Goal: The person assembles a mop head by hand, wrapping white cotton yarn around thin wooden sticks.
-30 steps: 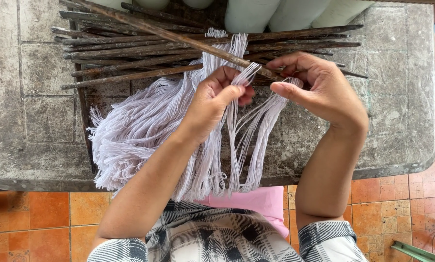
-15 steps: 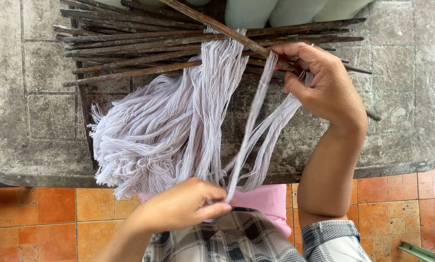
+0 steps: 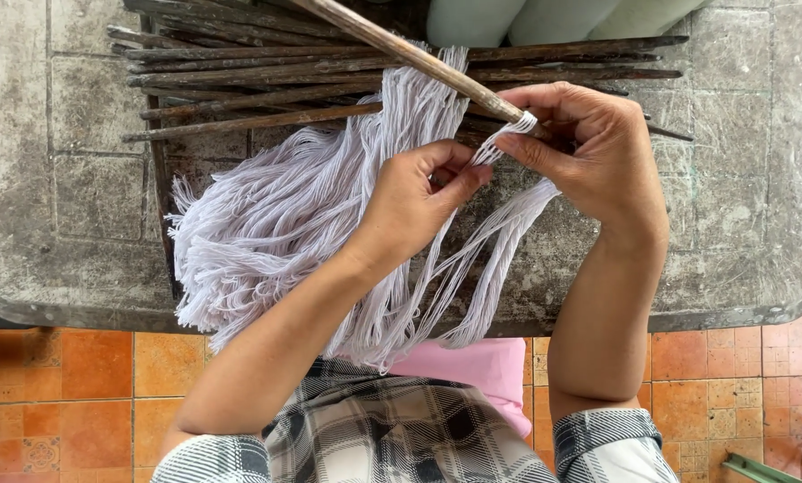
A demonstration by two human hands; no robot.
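Head view, from nearest outward: a plaid lap [image 3: 374, 438] with a pink cloth [image 3: 472, 371] on it sits over orange floor tiles [image 3: 79, 385], and both forearms reach up across the worn grey bench [image 3: 741, 224]. Half a second ago the left hand was down at the lap, drawing one strand straight toward the body; now the left hand [image 3: 414, 201] is back up at the stick, its fingers closed with the thumb pressing a thin bunch of pale yarn [image 3: 284, 215] just beside the right hand. The right hand [image 3: 589, 152] has hardly shifted: its grip is clamped on the near end of the light stick [image 3: 419, 58], thumb and forefinger pinching the strands where they loop over the wood. So a pulled-down strand has been let hang, and the hands meet again at the loop, which reads as another strand being worked onto the same stick. The yarn fans from the stick down over the bench's front edge, mostly to the left, with a few thinner hanks beneath the right wrist. Farther back lies a pile of dark sticks [image 3: 240, 54], and beyond them pale cylinders [image 3: 544, 18].
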